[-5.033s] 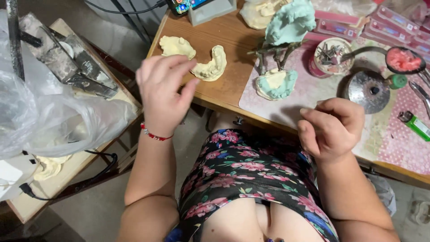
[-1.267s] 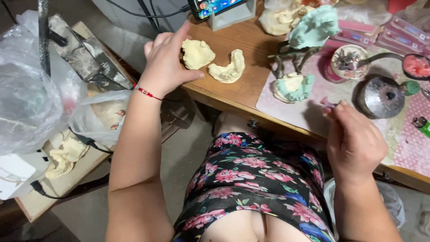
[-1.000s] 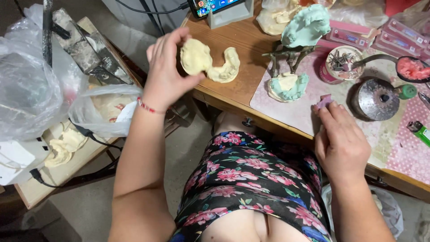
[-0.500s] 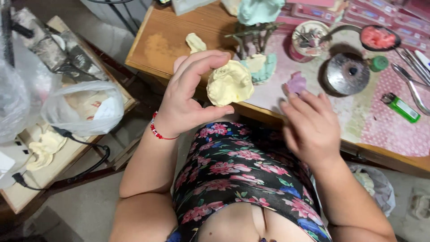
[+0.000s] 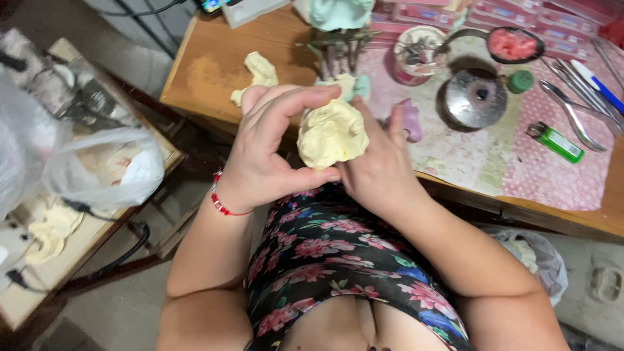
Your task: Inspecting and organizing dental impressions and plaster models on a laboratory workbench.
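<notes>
Wooden workbench (image 5: pixel 214 71) behind, both hands hold a pale yellow plaster cast (image 5: pixel 331 133) above the lap, left hand (image 5: pixel 266 153) curled around it, right hand (image 5: pixel 377 166) cupping its 3 o'clock side, while another cast (image 5: pixel 257 75) lies untouched at 11 o'clock.

On wooden table (image 5: pixel 214 71): second pale plaster cast (image 5: pixel 259 73), round metal lid (image 5: pixel 474 99), green lighter (image 5: pixel 554 142), small green cap (image 5: pixel 520 81), dish of pink material (image 5: pixel 513 44), metal instruments (image 5: pixel 572 104). Left, on side bench: clear plastic bag (image 5: pixel 104 169). Black cable (image 5: pixel 123 250) below.
</notes>
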